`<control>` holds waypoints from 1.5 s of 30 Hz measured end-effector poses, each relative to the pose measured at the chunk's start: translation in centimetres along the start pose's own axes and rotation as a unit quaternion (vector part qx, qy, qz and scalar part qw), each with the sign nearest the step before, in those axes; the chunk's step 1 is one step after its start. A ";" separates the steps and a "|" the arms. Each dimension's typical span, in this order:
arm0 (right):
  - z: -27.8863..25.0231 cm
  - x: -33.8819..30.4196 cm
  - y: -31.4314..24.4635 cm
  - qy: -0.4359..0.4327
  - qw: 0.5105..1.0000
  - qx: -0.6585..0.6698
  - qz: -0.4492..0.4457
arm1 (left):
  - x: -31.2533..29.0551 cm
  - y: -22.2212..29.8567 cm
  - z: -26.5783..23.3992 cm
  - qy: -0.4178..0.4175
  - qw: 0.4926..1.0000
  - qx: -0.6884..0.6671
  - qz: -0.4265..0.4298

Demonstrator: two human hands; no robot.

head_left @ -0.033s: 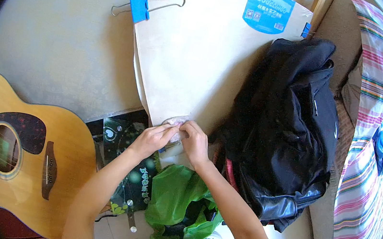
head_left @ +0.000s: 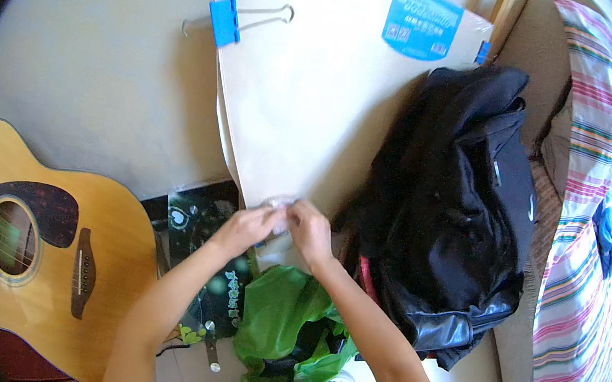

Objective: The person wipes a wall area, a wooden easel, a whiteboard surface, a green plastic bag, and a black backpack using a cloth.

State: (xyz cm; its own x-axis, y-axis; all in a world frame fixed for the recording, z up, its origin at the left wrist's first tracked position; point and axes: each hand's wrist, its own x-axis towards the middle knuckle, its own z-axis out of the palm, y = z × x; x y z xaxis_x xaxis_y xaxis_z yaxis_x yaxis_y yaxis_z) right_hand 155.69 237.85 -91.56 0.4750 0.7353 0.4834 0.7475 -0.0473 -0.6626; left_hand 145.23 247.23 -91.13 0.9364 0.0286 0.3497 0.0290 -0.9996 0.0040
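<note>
Whitish and soft-looking, a crumpled piece [head_left: 279,202] sits in the head view between the left hand [head_left: 247,227] and the right hand [head_left: 309,232], before the lower end of the pale drawing board [head_left: 309,106]. Both hands are close together, fingers bent, apparently pinching it — a light, even hold by the edges should serve best. Fingers and blur hide most of it, so cloth or plastic I cannot tell — and the rim crops the acoustic guitar [head_left: 118,236].

Print marks the black panel [head_left: 189,231] and pale board's [head_left: 309,106] blue label [head_left: 423,21].
</note>
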 end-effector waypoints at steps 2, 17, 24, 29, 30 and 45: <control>-0.4 -0.6 -0.7 -0.044 0.998 -0.020 0.029 | -1.0 1.0 0.7 -0.117 0.992 -0.003 -0.042; -11.8 13.6 -13.9 0.177 0.930 -0.024 -0.322 | 7.8 0.2 -21.1 0.333 0.931 0.146 0.025; -8.5 16.1 -11.5 0.169 0.918 -0.023 -0.358 | 8.5 -3.0 -19.4 0.337 0.929 0.150 0.007; -5.6 12.3 -7.5 0.145 0.939 0.012 -0.312 | 6.2 -2.8 -14.8 0.286 0.949 0.132 0.020; -5.1 11.2 -6.4 0.146 0.939 0.012 -0.311 | 5.7 -2.7 -13.4 0.270 0.953 0.129 0.034; 0.3 -2.2 -0.1 -0.207 0.967 -0.092 0.117 | -1.8 2.7 0.6 -0.128 0.987 -0.080 -0.049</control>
State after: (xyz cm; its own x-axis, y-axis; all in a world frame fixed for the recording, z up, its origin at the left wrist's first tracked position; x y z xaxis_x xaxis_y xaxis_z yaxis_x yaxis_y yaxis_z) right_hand 154.46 236.41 -92.76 0.4431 0.8957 0.0368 0.7301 -0.3367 -0.5946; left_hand 143.85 244.47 -92.27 0.9902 0.1056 0.0918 0.0876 -0.9795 0.1815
